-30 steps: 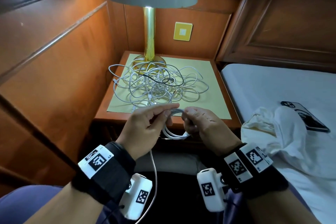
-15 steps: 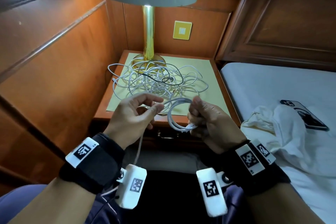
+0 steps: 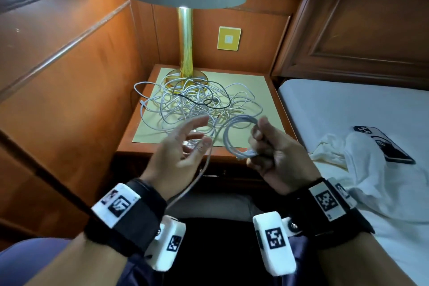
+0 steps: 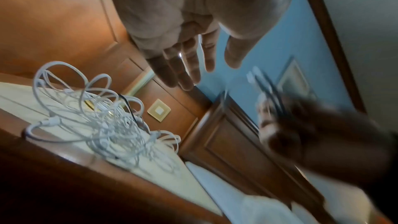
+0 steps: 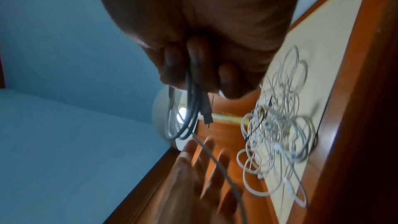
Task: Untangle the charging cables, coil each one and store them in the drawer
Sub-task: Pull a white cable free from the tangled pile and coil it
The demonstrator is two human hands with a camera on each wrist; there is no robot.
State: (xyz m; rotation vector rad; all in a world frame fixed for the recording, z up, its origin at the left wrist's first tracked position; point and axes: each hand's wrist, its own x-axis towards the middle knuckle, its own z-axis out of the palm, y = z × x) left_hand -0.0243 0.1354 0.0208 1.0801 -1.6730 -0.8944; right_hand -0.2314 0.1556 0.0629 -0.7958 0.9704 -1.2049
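A thin white charging cable (image 3: 234,137), partly coiled, is being gripped in the curled right hand (image 3: 274,148); its loose tail is being guided across the spread left hand (image 3: 183,146). Beyond, a white cable tangle (image 3: 197,104) is lying on the wooden table (image 3: 282,109). The loops may be sprung apart if the grip loosens.

One coiled white cable (image 3: 234,137) is held in the one right hand (image 3: 274,148), and one left hand (image 3: 178,146) is beside it. One tangle of cables (image 3: 195,104) lies on the one nightstand (image 3: 276,104); its white strands are too knotted to count, with one black cable (image 3: 209,101) among them. There are also one lamp (image 3: 185,53), one wall plate (image 3: 229,38), one phone (image 3: 385,144), one white cloth (image 3: 362,158) and two wrist cameras.
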